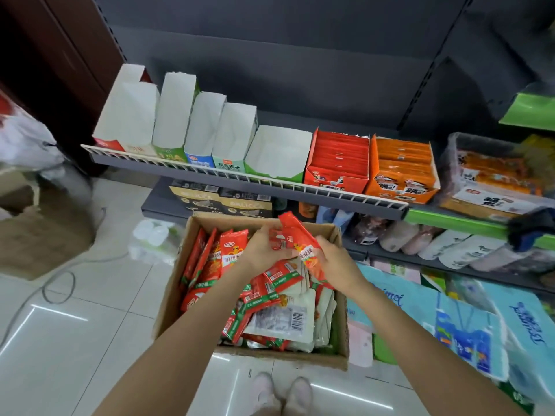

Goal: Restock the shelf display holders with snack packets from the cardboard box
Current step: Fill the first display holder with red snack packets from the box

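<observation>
My right hand point(336, 265) blurs with its packet point(300, 238); lower shelf point(420, 256) goods sit half-hidden; holder point(228, 165) print's too small to read.

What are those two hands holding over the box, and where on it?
Both hold red snack packets: the left hand grips their lower left side, the right hand pinches the lower right edge.

Red-and-green snack packets point(264, 291) fill a brown cardboard box point(171, 295).
</observation>
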